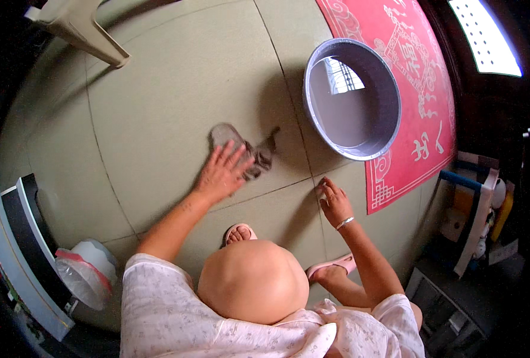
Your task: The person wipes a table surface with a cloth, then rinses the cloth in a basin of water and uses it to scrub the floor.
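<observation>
My left hand lies with its fingers spread on a dark, crumpled cloth on the tiled floor. The palm presses down on the cloth's near side, and part of it is hidden beneath the hand. Off to the right, my right hand hovers above the tiles with loosely bent fingers and nothing in them; a bracelet circles that wrist. Beyond it stands a round grey-blue basin of murky water, which reflects a bright window.
A red mat with pale patterns lies behind and right of the basin. A beige stool stands far left. Nearer left is a white bin with a plastic liner; a rack holding things is at right. My pink slippers are close by.
</observation>
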Motion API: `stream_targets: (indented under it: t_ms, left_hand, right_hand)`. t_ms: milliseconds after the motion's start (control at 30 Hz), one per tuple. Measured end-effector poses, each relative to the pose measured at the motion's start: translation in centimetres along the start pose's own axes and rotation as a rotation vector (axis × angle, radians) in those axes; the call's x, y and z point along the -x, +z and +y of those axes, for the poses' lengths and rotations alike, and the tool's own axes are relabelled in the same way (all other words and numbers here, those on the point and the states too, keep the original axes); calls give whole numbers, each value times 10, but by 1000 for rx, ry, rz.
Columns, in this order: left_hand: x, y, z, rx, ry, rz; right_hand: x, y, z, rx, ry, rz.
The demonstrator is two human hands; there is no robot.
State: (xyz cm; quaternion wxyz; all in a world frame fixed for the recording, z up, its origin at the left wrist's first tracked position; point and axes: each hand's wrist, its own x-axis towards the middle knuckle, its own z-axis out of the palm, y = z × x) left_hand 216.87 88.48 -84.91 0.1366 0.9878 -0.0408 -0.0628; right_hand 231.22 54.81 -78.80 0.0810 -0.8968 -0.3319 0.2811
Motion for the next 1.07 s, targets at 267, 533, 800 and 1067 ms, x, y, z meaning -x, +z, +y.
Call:
stream_targets:
  t_ms: [267,533,800,1067]
  left_hand:
    - [-100,-34,-109,-30,-338,315]
    - [-148,-1,-85,151,18,408]
    - [-40,-35,-112,79,61,329]
    - [-139,-46,-194,-6,-513,381]
  right_hand:
    - [-12,-12,-14,32,-28,71]
    - [-54,-3,-46,-95,-208,222]
    - [-46,-30,-35,-181,-228,175]
    - [-32,-31,-33,-218,-84,189]
